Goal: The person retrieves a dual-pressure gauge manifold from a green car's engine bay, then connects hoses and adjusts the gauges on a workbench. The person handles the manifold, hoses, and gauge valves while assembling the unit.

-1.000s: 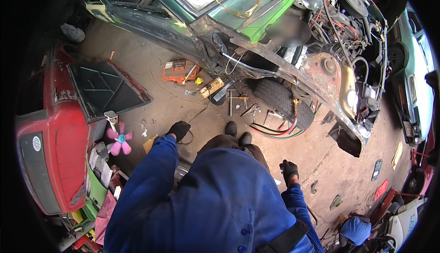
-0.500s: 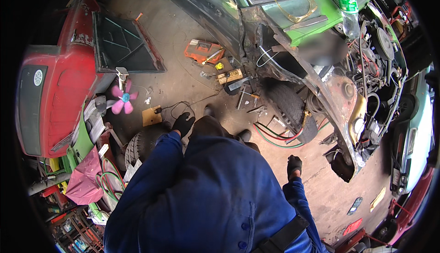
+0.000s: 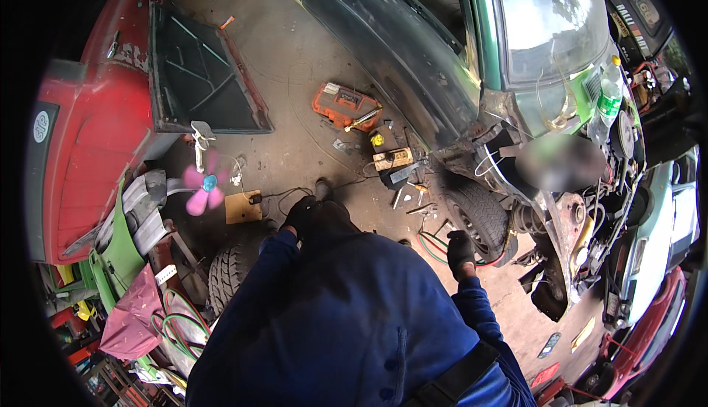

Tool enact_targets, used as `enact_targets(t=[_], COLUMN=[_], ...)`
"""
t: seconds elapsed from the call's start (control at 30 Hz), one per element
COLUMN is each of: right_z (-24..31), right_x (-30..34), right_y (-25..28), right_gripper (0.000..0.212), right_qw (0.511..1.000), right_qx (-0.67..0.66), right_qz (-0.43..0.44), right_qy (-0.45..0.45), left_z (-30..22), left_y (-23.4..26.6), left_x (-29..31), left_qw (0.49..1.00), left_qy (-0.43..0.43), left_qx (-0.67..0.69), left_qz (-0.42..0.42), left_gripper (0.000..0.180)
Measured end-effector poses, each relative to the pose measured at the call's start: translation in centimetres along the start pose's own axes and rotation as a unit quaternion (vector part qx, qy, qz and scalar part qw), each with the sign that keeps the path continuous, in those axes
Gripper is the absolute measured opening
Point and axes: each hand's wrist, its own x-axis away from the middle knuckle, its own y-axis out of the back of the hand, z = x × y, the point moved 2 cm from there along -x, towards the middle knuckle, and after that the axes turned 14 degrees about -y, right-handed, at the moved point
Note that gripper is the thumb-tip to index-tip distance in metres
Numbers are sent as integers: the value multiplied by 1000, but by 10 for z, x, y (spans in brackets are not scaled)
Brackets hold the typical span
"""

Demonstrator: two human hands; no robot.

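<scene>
My left hand (image 3: 301,214), in a black glove, is low beside my dark-clad leg. Its fingers blend into the dark cloth, so their pose is unclear. My right hand (image 3: 462,251), gloved too, hangs out to my right with its fingers curled in and nothing visible in them. Just beyond it are a green and red hose pair (image 3: 431,248) and a car wheel (image 3: 476,219) under the stripped front of a green car (image 3: 413,60). Ahead on the floor sit an orange tool case (image 3: 345,105), a wooden block (image 3: 392,158) and scattered hand tools (image 3: 420,209).
To the left are a red vehicle body (image 3: 103,164), a pink-bladed fan (image 3: 205,182), a loose tyre (image 3: 227,278) and a pink sheet (image 3: 135,318). A cable (image 3: 291,191) runs across the floor. A plastic bottle (image 3: 609,101) stands on the green car at right.
My view has shifted, with the green car and tool case now further right. My left hand has drawn in against my leg, and my right hand has moved forward toward the hoses.
</scene>
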Motion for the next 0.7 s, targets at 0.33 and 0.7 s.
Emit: enact_targets(t=[0.33,0.7], right_z=[341,475], right_x=[-80,-198], right_y=[93,184], right_gripper=[29,36], right_qw=[975,930], right_qx=[-205,-156], right_qz=[-48,-281], right_qy=[66,180], left_z=[-49,-86], left_y=[183,244], left_x=[-100,-205], left_qw=[997,988], left_qy=[-15,-75], left_qx=[74,125], left_qz=[29,48], left_gripper=[57,56])
